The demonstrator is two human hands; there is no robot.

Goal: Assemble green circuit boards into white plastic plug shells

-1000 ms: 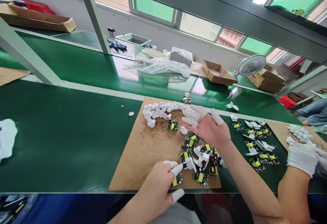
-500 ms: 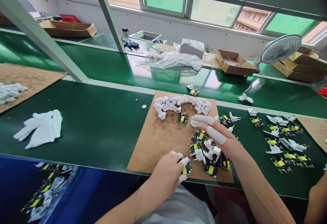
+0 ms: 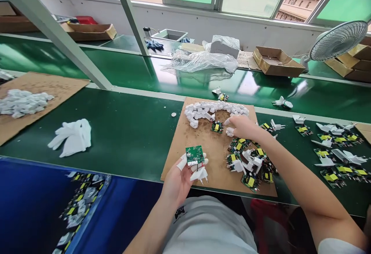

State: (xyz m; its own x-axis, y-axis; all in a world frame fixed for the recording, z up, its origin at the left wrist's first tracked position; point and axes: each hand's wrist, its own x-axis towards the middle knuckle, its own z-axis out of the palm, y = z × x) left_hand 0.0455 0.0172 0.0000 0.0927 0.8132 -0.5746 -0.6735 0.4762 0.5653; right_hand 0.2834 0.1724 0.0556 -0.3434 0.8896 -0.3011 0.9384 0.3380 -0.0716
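My left hand [image 3: 181, 173] is turned palm up near the front edge of the cardboard sheet [image 3: 176, 149]. Its fingers grip a green circuit board [image 3: 194, 155], underside showing, with a white plug piece [image 3: 199, 174] hanging from it by wires. My right hand [image 3: 239, 125] reaches down at the right end of the arc of small white pieces [image 3: 199, 110]. Its fingertips point at a few white pieces; whether they pinch one is too small to tell. Between the hands lies a board with a yellow part [image 3: 217, 127]. A pile of boards and plugs [image 3: 251, 165] sits on the sheet's right side.
Rows of boards with plugs [image 3: 342, 155] lie on the green table at right. A white glove [image 3: 72, 138] and a second cardboard sheet [image 3: 63, 82] are at left. Behind are plastic wrap [image 3: 203, 61], an open box [image 3: 278, 61] and a fan [image 3: 339, 40].
My left hand has lifted the board off the sheet and turned palm up. My right hand has moved up and over to the white pieces, its fingers now bent down. The view has shifted slightly.
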